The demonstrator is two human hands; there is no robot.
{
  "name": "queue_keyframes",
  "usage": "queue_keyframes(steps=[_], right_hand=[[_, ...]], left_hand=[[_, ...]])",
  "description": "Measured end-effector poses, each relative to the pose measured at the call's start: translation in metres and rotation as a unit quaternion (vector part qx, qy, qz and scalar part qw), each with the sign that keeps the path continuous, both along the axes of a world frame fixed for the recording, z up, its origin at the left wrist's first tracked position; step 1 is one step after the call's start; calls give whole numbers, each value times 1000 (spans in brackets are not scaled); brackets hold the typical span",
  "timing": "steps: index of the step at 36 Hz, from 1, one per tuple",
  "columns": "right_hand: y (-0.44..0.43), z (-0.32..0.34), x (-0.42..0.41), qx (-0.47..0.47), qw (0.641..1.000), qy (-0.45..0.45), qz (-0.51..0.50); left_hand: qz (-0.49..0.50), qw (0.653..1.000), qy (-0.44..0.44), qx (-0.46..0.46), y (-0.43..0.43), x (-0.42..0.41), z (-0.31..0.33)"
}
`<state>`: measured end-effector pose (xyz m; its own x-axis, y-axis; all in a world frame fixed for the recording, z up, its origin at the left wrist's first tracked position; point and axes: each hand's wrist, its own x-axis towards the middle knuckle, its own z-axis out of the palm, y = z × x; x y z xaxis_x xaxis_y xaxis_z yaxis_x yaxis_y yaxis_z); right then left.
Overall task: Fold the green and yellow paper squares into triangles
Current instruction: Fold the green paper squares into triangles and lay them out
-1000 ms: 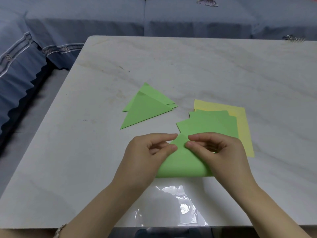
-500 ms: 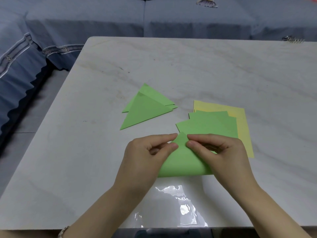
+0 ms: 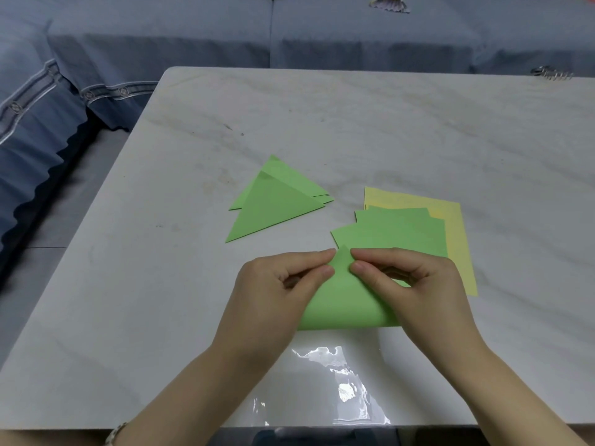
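Green sheet between hands, left, right pinching apex.

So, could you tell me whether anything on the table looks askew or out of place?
Only mildly: the unfolded green squares lie fanned on the yellow squares, and the folded green triangles overlap crookedly. Nothing looks torn or spilled. The left hand and right hand pinch the half-folded green sheet.

A home living room: blue-covered sofa behind a marble table
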<state>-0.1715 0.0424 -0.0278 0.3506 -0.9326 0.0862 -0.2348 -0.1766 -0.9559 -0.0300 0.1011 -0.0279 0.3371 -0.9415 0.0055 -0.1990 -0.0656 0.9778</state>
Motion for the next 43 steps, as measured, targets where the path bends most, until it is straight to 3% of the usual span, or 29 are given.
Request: queue_keyframes(steps=[13,20,25,30,33,37,40,43], right_hand=[[-7,-7,0,18,999,10,36],[-16,-10,4,-17,992,74,99],[-29,-6,8,-33,974,138,179],[-45,-1,19,-94,924,249,276],[-52,-10,30,-144,906,295,268],[-51,-36,36,-275,896,304,170],[-38,-49,32,-286,911,274,115],[-26,-67,25,-300,900,290,130]], left_hand=[[3,1000,-6,22,0,3,-6],[3,995,-70,68,-7,13,-6],[-56,988,-80,118,-16,25,-2],[-93,973,-97,187,-20,31,-5],[-59,977,-60,193,-23,34,-14],[27,978,29,204,-23,38,-33],[104,970,68,209,-22,42,-48],[139,965,64,213,-21,44,-60]])
